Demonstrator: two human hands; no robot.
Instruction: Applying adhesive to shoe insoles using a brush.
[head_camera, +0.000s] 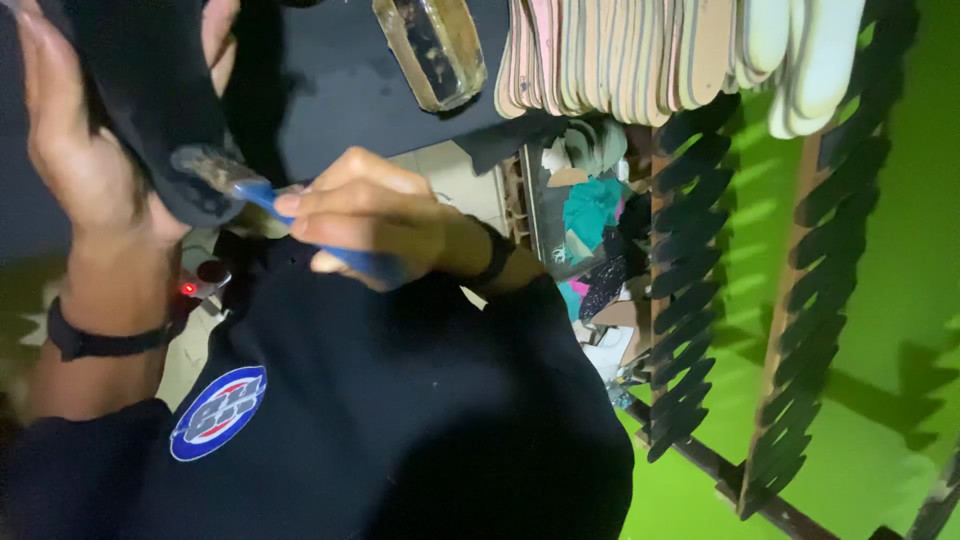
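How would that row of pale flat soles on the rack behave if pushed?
The soles look thin and flat, so probably light and somewhat bendy. They stand on edge, packed together, so a push would likely fan or topple several at once.

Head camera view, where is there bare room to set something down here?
The flat black tabletop shows a bare patch between the black piece in the left hand and the amber rectangular glass tray. It is crowded beyond: upright pale flat soles and coloured scraps. The right hand holds a blue-handled brush.

Dim foreground, hard shadows, slight blur
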